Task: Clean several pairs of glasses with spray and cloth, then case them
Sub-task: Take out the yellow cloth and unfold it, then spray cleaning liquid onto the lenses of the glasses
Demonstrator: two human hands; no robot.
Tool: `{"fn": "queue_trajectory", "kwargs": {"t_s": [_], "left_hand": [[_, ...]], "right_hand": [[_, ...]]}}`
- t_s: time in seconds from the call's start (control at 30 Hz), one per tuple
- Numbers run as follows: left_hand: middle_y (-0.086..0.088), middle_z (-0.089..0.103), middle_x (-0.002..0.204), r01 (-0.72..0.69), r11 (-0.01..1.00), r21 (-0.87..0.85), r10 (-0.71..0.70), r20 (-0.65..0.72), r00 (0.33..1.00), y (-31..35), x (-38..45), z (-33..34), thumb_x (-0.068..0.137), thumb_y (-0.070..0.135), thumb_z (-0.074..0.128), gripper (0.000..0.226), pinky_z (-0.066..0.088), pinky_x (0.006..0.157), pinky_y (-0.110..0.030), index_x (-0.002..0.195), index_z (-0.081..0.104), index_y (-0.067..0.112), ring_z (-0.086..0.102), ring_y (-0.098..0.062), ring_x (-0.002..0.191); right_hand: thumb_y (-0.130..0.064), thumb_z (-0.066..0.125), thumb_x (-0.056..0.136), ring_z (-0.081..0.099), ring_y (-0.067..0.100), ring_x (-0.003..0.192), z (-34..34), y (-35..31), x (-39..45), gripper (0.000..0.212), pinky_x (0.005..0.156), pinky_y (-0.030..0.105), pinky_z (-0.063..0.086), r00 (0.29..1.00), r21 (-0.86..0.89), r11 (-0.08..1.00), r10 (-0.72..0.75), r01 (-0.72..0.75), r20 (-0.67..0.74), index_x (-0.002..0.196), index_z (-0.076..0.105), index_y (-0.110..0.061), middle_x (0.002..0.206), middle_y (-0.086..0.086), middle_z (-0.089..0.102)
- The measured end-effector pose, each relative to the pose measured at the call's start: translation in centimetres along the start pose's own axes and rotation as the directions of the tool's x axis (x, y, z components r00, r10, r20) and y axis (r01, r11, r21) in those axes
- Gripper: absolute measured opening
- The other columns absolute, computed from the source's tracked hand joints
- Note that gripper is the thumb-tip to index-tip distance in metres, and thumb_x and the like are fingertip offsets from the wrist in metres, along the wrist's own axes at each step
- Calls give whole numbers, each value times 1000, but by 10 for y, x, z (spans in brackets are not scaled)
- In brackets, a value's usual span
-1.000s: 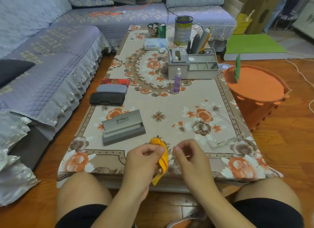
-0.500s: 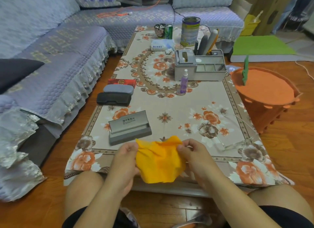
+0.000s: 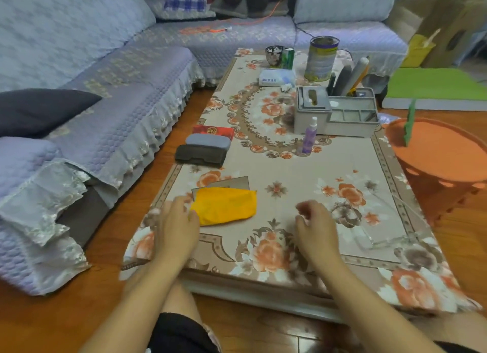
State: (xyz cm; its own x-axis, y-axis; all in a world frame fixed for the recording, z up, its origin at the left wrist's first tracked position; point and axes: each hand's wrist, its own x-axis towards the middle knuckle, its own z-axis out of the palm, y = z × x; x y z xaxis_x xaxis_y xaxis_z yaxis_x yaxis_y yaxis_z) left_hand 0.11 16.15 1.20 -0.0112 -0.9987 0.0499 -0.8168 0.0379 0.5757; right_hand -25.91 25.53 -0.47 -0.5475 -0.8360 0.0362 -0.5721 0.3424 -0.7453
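Living room with a low table and corner sofa

A lavender quilted sofa (image 3: 126, 71) fills the upper left; a floral-clothed table (image 3: 290, 200) runs up the centre on reddish wood floor (image 3: 463, 236); a green mat (image 3: 434, 85) and what may be cardboard boxes (image 3: 448, 28) sit upper right.

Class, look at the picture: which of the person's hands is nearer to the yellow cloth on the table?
Left. The left hand touches the yellow cloth at its left edge; the right hand hovers apart, off to the cloth's right, fingers loosely curled.
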Motion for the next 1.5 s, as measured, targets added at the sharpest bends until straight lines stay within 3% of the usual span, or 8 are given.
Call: {"fn": "queue_trajectory", "kwargs": {"t_s": [0.17,0.4,0.57,0.7,0.8,1.0,1.23,1.5], "left_hand": [[7,65,106,38,962,-272,27,231,972,34,-48,35,102,14,54,18,38,66,-14,105,69,23,58,-6,90],[21,64,107,17,944,-329,161,506,848,91,-83,53,101,25,55,17,44,74,-16,103,70,33,59,2,98],[16,71,104,200,883,-425,102,589,801,92,-99,40,100,27,58,20,52,86,-30,113,73,30,65,-8,97],[-5,73,101,504,499,-705,77,615,785,103,-106,15,97,32,61,32,51,60,-25,128,63,22,65,-15,77],[-7,68,104,477,330,-814,163,547,821,105,-108,-8,90,28,64,39,50,56,-24,129,67,23,61,-16,76],[-3,68,97,218,527,-822,263,401,878,100,-118,-27,96,19,64,26,46,68,-34,115,75,32,58,-19,82],[-2,69,74,59,649,-759,273,304,913,92,-122,-15,99,11,61,16,52,62,-24,93,76,16,61,-14,67],[8,66,68,-40,744,-667,283,260,923,114,-33,25,99,13,62,19,55,66,-36,90,71,27,61,-9,60]], "right_hand": [[-19,70,88,45,41,117,-57,69,-30,34,97,49,38,953,-523,852,-143,-20,-268,119,66,-6,122,20,60],[-19,68,87,43,36,114,-84,78,-20,14,103,54,36,993,-747,664,-76,-21,-95,90,77,-8,110,14,67],[-25,65,94,47,25,95,-109,19,-27,21,79,34,33,931,-406,913,-182,41,-315,98,78,-10,94,5,56],[-31,58,101,49,0,84,-134,-30,-50,23,68,13,33,958,-4,983,-182,186,-223,99,77,-19,86,-7,52],[-28,57,101,56,5,84,-143,-37,-65,23,74,26,43,973,154,964,-201,217,-113,92,77,-24,82,-6,60],[-23,59,100,56,-2,87,-153,-22,-83,20,69,9,38,968,178,954,-225,242,-110,91,77,-24,84,-12,61],[-22,60,100,63,1,91,-136,-8,-88,13,77,25,50,967,133,962,-220,236,-129,103,72,-26,94,-14,69],[-18,57,101,63,17,70,-96,-3,-8,15,68,36,56,997,133,988,72,-76,37,90,67,-14,85,4,68]]}}
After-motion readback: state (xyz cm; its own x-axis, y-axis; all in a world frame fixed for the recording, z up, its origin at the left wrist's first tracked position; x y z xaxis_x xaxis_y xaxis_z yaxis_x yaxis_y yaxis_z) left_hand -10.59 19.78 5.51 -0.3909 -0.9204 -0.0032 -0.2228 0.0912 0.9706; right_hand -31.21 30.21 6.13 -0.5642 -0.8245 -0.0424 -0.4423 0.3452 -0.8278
